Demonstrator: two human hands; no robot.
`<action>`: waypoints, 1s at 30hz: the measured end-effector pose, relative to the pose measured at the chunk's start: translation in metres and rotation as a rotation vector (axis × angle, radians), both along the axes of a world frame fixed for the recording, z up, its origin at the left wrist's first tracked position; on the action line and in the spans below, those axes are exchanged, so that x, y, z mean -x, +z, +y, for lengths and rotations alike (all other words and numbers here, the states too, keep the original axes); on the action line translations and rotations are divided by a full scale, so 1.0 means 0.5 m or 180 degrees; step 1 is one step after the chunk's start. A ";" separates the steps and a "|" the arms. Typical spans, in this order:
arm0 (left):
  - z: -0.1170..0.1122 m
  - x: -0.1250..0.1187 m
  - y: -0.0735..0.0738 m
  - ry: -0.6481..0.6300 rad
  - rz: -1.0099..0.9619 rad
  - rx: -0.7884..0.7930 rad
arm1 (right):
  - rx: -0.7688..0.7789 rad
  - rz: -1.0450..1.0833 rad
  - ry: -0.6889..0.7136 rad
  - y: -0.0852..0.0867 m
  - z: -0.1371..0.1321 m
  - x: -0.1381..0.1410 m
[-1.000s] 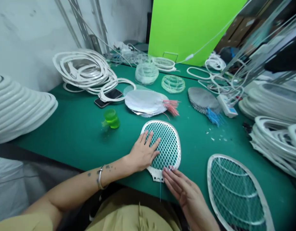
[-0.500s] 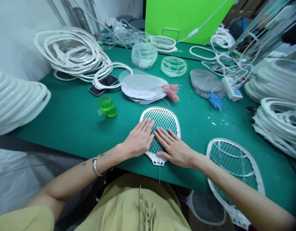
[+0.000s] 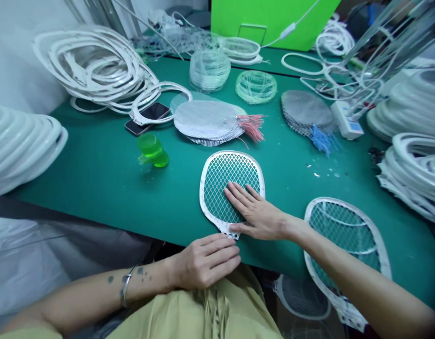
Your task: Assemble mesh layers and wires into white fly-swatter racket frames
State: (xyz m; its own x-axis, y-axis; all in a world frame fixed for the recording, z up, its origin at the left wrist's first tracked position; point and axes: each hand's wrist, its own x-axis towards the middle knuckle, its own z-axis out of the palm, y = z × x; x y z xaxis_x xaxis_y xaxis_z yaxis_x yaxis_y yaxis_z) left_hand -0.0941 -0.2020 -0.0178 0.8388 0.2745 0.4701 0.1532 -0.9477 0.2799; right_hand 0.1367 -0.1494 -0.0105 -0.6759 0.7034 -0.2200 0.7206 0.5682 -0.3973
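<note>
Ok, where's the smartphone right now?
In the head view, the smartphone lies upper left on the green mat, partly under a white plastic frame, just left of the stacked mesh sheets.

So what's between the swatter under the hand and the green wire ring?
In the head view, a mesh stack with pink wires lies between the swatter and the green wire ring.

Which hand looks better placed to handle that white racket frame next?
Probably the right hand: it lies flat on the diamond mesh of the white plastic racket frame. The left hand rests lower, just below the frame's narrow end, by the edge of the green table.
</note>
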 end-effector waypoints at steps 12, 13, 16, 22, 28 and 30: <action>0.033 -0.020 0.022 -0.0330 -0.0130 -0.0320 | 0.0117 -0.0114 -0.0018 0.005 0.000 0.003; 0.026 -0.020 0.019 -0.0197 -0.0211 -0.0250 | 0.0126 -0.0102 -0.0013 0.006 0.001 0.003; 0.003 -0.024 0.002 0.0153 -0.0395 -0.0096 | 0.0113 -0.0083 -0.0035 0.007 0.002 0.004; -0.004 -0.023 -0.024 0.0298 -0.0549 0.0298 | 0.0110 -0.0153 -0.0039 0.001 0.000 0.004; 0.000 -0.036 0.000 0.0420 -0.0177 0.0385 | 0.0073 -0.0156 -0.0010 -0.006 0.001 0.002; -0.016 -0.049 0.002 0.0752 0.0030 0.0527 | 0.0117 -0.0215 -0.0005 -0.007 0.002 0.002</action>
State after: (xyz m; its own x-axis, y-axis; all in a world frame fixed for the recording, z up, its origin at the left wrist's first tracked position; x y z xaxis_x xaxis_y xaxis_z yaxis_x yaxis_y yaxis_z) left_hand -0.0696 -0.2100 -0.0167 0.7467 0.5352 0.3950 0.3677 -0.8270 0.4254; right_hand 0.1358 -0.1485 -0.0139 -0.6576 0.6950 -0.2909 0.7473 0.5530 -0.3684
